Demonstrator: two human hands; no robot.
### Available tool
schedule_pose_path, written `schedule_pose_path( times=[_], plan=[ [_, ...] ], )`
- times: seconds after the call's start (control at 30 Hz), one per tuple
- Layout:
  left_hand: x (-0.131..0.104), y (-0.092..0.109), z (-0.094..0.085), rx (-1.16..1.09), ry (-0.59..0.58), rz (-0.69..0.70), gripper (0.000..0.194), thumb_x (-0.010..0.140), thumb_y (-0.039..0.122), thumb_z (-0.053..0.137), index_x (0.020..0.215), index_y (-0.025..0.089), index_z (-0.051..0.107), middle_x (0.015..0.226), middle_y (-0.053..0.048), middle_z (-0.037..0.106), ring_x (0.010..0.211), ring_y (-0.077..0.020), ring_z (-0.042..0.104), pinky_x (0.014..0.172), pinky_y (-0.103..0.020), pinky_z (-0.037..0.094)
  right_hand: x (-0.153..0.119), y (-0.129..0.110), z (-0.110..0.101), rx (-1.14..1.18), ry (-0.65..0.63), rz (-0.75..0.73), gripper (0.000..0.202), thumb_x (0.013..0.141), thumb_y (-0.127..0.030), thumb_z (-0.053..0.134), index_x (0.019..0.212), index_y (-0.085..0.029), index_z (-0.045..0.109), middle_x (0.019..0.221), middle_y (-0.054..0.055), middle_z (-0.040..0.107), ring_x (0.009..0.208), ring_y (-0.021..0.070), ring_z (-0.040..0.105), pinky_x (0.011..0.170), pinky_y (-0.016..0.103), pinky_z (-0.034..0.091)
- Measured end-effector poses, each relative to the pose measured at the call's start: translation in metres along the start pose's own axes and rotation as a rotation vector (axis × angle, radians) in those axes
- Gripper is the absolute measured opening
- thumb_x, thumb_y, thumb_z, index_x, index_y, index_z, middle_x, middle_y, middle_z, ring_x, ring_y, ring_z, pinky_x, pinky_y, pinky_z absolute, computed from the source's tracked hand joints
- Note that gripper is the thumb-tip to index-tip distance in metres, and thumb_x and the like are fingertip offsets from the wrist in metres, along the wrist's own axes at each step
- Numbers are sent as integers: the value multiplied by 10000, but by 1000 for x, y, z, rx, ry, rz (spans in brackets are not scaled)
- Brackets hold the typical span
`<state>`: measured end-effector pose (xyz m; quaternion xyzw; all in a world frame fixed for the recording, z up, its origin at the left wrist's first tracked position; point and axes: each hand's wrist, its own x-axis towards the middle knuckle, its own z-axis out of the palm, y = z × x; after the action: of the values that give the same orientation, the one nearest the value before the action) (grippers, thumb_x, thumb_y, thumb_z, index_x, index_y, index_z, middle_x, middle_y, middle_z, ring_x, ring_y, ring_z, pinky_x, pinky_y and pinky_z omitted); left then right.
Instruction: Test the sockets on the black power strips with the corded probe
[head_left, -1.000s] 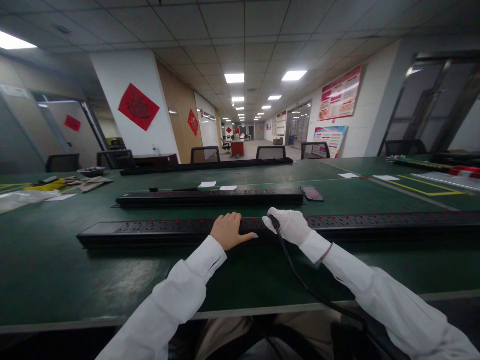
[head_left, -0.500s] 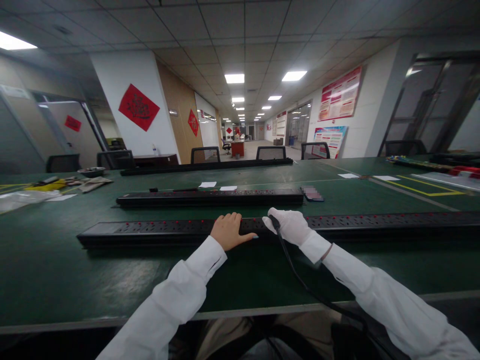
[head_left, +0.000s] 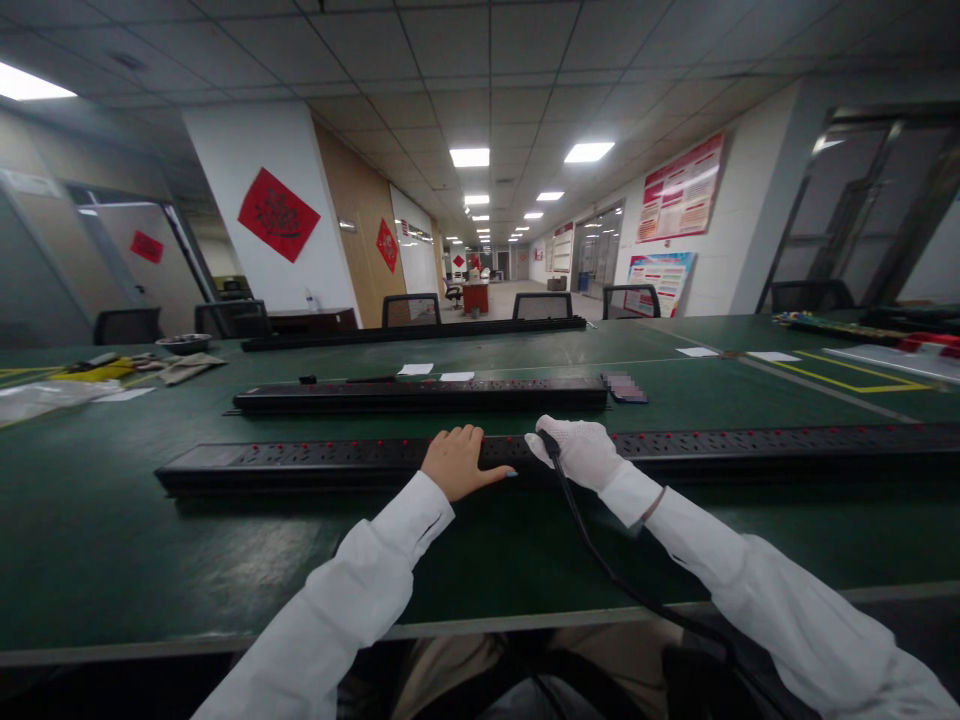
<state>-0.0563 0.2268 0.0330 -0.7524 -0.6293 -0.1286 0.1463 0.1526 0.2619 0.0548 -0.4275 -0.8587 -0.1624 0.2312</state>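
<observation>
A long black power strip (head_left: pixel 315 460) with a row of sockets and small red parts lies across the green table. My bare left hand (head_left: pixel 456 462) grips it from above near the middle, its fingers over the far side and its thumb stretched out along the near side. My right hand (head_left: pixel 581 452), in a white glove, is closed around a black plug (head_left: pixel 550 445) held against the sockets. Whether the prongs are inside is hidden. From the plug a black cord (head_left: pixel 600 565) runs down over the table's front edge.
Behind lies a shorter power strip (head_left: pixel 420 396), with a phone-like item (head_left: pixel 625 388) at its right end. Farther back is a long black bar (head_left: pixel 412 333). White papers (head_left: pixel 415 369) and a bowl (head_left: pixel 184 343) also lie on the table (head_left: pixel 247 580). Chairs (head_left: pixel 410 311) line the far side.
</observation>
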Motion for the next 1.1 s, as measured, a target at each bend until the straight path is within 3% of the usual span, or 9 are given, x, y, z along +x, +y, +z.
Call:
schedule_pose_path(
  times=[1.1],
  plan=[
    [0,1,-4,-30,-25,-10,760,645,794,286,964,152,539,889,-109,596,842,-264,554,755,-375,387,1,0,-1,1,-24,0,422,864,-503,260,858,-214,567,671,18,640,575,113,556,522,216,248]
  ],
)
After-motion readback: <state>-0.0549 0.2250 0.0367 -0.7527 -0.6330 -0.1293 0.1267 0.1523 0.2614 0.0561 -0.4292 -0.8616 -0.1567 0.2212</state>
